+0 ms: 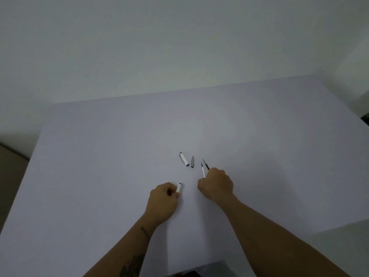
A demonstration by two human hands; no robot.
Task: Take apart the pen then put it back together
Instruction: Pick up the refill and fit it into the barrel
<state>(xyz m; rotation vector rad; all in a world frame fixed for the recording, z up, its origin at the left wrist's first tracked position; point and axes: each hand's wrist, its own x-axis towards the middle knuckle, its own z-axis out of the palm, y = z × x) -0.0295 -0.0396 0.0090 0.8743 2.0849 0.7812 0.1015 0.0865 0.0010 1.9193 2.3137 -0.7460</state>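
Observation:
The pen lies in pieces on a white table (99,156). My left hand (162,200) grips the white barrel (179,187), whose dark open end points up and away. My right hand (216,185) is closed around the white refill (203,170), its dark tip pointing away from me; a thin dark sliver (205,164) beside it may be its shadow or a second thin part. The white cap with its metal clip (184,159) and the grey tip cone (192,161) rest on the table just beyond both hands, side by side and apart.
The table's far edge meets a plain white wall (179,47). Floor shows at the left (12,166) and a dark gap at the near edge (191,273). My forearms come in from the bottom of the view.

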